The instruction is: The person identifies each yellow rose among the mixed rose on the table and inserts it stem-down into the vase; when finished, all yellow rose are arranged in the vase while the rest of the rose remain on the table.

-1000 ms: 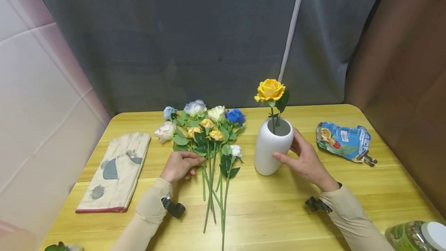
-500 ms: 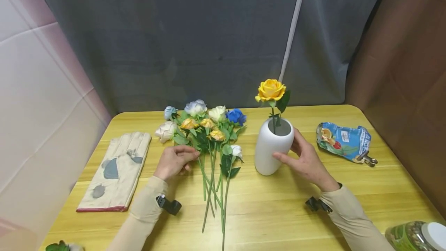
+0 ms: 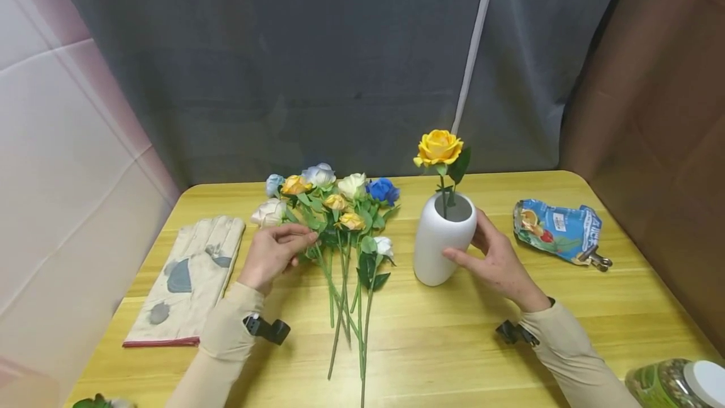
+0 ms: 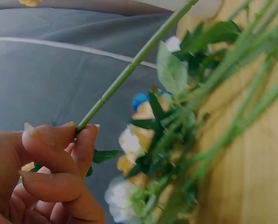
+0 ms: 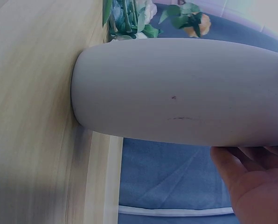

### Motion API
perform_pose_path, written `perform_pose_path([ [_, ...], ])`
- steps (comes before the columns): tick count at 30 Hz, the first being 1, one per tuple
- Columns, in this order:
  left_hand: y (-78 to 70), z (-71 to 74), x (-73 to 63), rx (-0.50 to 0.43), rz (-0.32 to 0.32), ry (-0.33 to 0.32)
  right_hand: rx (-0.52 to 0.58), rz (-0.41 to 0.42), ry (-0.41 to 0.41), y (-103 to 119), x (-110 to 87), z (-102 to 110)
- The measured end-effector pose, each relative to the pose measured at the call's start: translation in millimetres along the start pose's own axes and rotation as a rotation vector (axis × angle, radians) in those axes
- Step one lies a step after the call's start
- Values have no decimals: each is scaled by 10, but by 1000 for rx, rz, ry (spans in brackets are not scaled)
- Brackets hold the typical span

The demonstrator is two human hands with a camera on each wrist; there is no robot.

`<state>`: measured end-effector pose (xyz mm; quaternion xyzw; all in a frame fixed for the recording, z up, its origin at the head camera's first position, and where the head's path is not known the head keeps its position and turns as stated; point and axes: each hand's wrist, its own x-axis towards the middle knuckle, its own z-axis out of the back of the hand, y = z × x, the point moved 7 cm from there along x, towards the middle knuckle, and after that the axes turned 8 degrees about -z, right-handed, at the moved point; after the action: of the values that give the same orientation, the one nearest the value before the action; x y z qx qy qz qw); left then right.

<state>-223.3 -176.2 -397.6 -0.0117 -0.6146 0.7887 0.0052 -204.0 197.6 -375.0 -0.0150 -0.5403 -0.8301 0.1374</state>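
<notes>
In the head view my left hand [image 3: 273, 252] pinches the stem of an orange-yellow artificial rose [image 3: 296, 184]. The left wrist view shows its green stem [image 4: 125, 73] between thumb and fingertips, raised over the other stems. Beneath and beside it lies a bunch of artificial flowers: a blue rose [image 3: 383, 191], a cream rose [image 3: 352, 186], a white rose [image 3: 383, 246] and several more. My right hand [image 3: 501, 263] grips the white vase [image 3: 440, 250], thumb in front and fingers round the far side. One yellow rose [image 3: 439, 147] stands in the vase; its lower stem is hidden inside.
Folded cloth gloves [image 3: 184, 282] lie to the left. On the right is a blue snack pouch [image 3: 557, 228] with a metal clip. A lidded jar [image 3: 676, 383] stands at the front right corner, and a small green plant [image 3: 93, 402] shows at the front left.
My left hand has moved left and away from me, drawing the orange-yellow rose up and leftward out of the bunch. The right hand and vase have stayed still.
</notes>
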Motion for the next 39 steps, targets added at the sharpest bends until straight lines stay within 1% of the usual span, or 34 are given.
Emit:
perform_pose_path([
  [5,-187,-57,-6,-28,-59,-4,3,14,-1,10,13,-10],
  [10,-448,-126,-5,-68,-154,-25,10,26,3,17,18,-17],
  [16,-793,-225,-17,-118,-261,-64,-5,14,-22,25,4,7],
  [22,-1070,-318,-12,-209,-346,-123,-9,6,-38,34,-11,18],
  [28,-1266,-376,26,-326,-420,-198,-20,3,-47,35,-12,20],
  [34,-1423,-403,53,-399,-501,-264,-20,6,-46,38,-11,20],
  [39,-1522,-422,67,-458,-550,-298,-28,11,-50,34,-13,20],
])
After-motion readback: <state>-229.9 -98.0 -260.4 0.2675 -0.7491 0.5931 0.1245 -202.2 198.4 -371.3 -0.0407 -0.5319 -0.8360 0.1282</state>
